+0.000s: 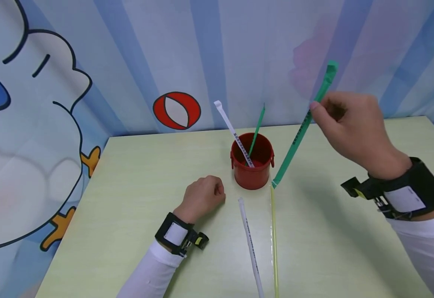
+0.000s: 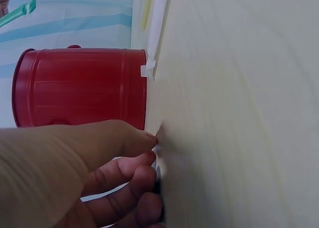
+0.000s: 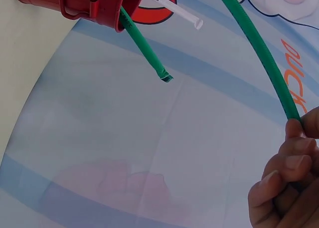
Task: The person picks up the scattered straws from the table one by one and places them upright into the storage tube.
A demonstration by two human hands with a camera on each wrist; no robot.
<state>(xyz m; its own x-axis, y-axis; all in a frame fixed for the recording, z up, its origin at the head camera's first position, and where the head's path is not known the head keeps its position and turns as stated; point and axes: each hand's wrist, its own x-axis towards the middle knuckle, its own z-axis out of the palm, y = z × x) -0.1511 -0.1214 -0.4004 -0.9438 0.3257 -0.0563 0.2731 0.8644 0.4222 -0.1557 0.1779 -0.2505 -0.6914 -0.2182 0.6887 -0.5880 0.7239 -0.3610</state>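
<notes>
Between thumb and fingers, my right hand (image 1: pixel 358 128) pinches a green paper-wrapped straw (image 1: pixel 295 142). It slants down to the left, its lower end just right of a small red bucket (image 1: pixel 251 179). Inside the bucket lean a white wrapped straw (image 1: pixel 230 124) and another green wrapped straw (image 1: pixel 259 124). My left hand (image 1: pixel 202 196) rests on the table left of the bucket, fingers loosely curled around nothing; the left wrist view shows its fingertips (image 2: pixel 149 208) at the tabletop. In the right wrist view, the held straw (image 3: pixel 261 51) bends slightly.
On the pale table (image 1: pixel 146 178) a white wrapped straw (image 1: pixel 251 248) and a yellow straw in clear wrap (image 1: pixel 274 244) lie in front of the bucket. A blue striped cartoon backdrop (image 1: pixel 239 49) rises behind the table's far edge.
</notes>
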